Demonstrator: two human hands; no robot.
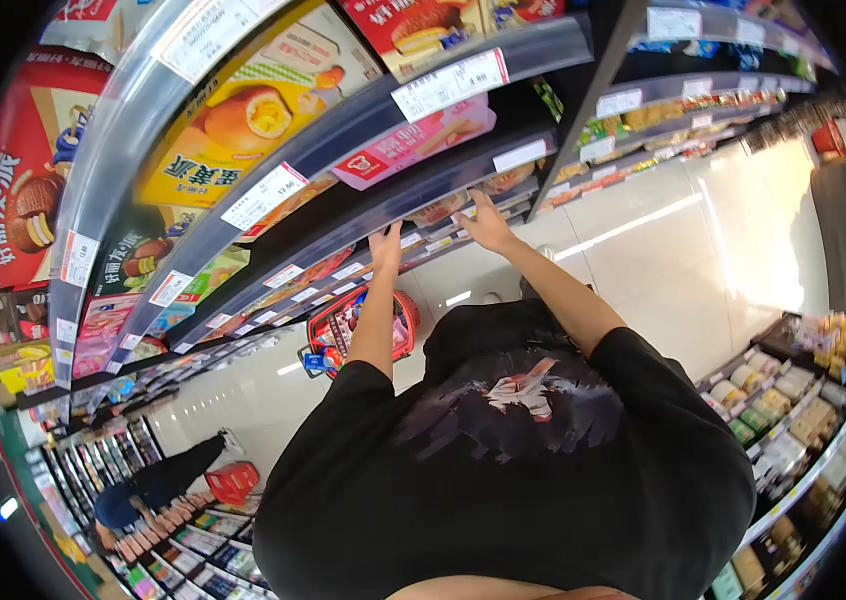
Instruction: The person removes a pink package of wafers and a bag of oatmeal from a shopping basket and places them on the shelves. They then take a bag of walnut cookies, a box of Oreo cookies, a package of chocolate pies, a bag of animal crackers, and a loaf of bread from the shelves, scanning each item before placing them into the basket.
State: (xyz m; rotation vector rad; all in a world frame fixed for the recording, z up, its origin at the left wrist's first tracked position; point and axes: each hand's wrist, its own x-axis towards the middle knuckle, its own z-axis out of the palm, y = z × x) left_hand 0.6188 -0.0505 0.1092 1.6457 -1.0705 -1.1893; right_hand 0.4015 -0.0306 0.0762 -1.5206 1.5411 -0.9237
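A brown-toned food package (438,211) sits at a low shelf opening, between my two hands. My right hand (486,225) has its thumb and forefinger around the package's right end. At the left end is my left hand (385,246), fingers bent in against the package at the shelf lip; the fingertips are partly hidden. A similar package (508,180) lies just beyond my right hand on the same shelf. Below my left forearm, a red shopping basket (405,325) filled with packaged snacks stands on the floor.
Above my hands, shelves hold a yellow pie box (253,115), a pink snack box (413,140) and red boxes (28,190). Another person (158,480) is by the lower-left shelves near a red basket (233,482). A goods display (783,400) stands at right on the tiled floor (643,240).
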